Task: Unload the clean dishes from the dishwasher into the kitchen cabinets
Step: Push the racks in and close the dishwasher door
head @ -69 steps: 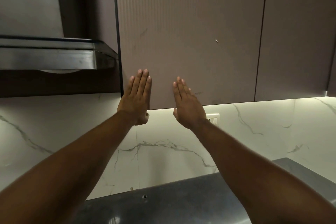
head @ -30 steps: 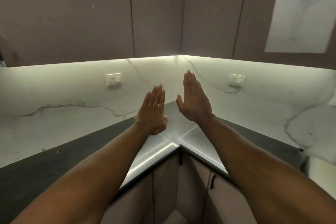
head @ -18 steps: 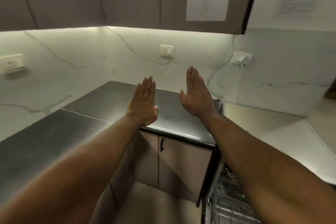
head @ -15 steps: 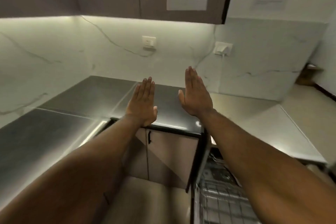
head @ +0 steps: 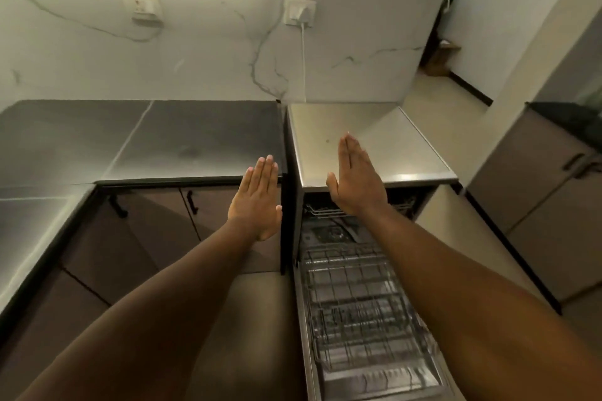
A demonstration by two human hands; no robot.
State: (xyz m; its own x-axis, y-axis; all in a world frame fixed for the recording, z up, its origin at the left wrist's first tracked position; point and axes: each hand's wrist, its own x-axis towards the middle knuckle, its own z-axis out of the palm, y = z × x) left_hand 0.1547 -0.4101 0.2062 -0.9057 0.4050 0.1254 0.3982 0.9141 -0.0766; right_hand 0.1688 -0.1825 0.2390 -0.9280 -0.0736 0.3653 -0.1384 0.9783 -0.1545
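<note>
The dishwasher (head: 371, 146) stands open below me at the right, its steel top bare. Its lower wire rack (head: 361, 312) is pulled out over the dropped door, and I see no dishes in it. An upper rack edge (head: 324, 212) shows inside the opening. My left hand (head: 257, 198) is held out flat in the air, fingers straight, over the lower cabinet front. My right hand (head: 356, 176) is also flat and raised, in front of the dishwasher's top edge. Neither hand holds or touches anything.
A dark countertop (head: 136, 140) runs along the left with brown lower cabinet doors (head: 153, 221) under it. Two wall sockets (head: 141, 6) sit on the marble backsplash, one with a white plug and cord (head: 303, 52). More cabinets (head: 547, 205) stand at the right.
My view has swung right and down from the upper cabinet, past the counter corner, to the open dishwasher. Both hands stayed flat and raised in front of me throughout.
</note>
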